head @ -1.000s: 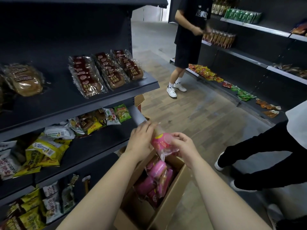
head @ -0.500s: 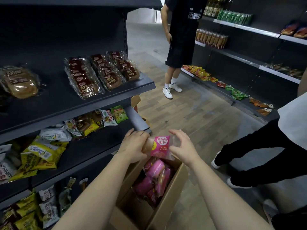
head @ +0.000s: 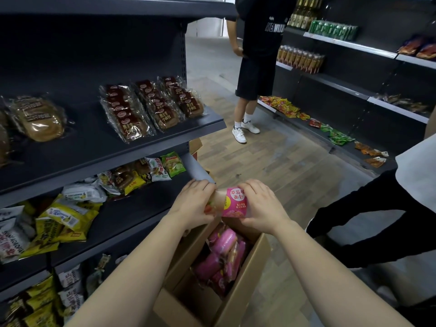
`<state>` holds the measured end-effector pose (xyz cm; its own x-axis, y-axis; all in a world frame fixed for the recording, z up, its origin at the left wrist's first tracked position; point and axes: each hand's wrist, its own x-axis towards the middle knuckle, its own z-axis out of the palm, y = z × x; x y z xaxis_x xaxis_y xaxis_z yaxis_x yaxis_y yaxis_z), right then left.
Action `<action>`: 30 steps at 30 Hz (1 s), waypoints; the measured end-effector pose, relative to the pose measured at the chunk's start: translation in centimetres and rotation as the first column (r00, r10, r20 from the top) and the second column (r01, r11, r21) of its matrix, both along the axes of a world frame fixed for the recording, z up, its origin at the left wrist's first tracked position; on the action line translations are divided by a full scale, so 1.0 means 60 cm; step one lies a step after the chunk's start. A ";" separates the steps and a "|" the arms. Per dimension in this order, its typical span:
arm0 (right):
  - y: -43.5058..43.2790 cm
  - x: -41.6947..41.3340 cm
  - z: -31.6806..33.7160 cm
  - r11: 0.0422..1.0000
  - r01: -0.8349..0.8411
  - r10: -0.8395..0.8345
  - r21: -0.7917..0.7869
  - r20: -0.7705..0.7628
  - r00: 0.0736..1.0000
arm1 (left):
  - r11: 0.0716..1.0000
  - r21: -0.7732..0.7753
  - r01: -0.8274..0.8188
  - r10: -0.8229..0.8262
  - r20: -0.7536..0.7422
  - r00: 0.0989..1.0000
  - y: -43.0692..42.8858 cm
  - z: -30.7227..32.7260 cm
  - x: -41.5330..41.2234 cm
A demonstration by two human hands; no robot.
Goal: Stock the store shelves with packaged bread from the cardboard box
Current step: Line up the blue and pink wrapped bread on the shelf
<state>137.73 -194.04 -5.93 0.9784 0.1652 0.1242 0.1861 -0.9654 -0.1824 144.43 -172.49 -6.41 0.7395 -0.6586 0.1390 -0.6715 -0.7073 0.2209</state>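
Forearms reach up from the bottom of the frame and meet just below centre, both bare, with the backs of the hands toward the camera. The left hand [head: 195, 204] grips the left end of a pink bread pack [head: 233, 202], fingers curled over its top edge. The right hand [head: 262, 206] grasps the right end the same way, fingers wrapped over the far side; both thumbs are hidden. The pack lies roughly level between the hands with its label up, held in the air just above the open box [head: 247, 286] at bottom centre and near the right end of the middle shelf [head: 136, 204]. More pink packs [head: 224, 244] lie piled inside the box. At left, yellow snack bags [head: 63, 220] crowd the middle shelf. On the upper shelf [head: 94, 147], rows of brown bread [head: 151, 107] sit at centre left, with a bagged bun [head: 37, 118] at the far left. At top centre a person in black [head: 259, 55] stands in the aisle. Green cans [head: 332, 29] line a shelf at upper right. A black-clad limb of another person [head: 365, 220] enters from the right edge.
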 end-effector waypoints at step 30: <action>0.084 -0.019 0.064 0.999 -0.019 0.023 -0.047 0.071 0.997 | 0.998 0.057 0.001 -0.014 0.221 0.975 0.117 0.067 -0.048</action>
<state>136.59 -189.01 -2.09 0.9635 0.1928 0.1860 0.2176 -0.9682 -0.1234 141.53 -165.46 -2.41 0.6895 -0.6756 0.2610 -0.7047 -0.7090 0.0267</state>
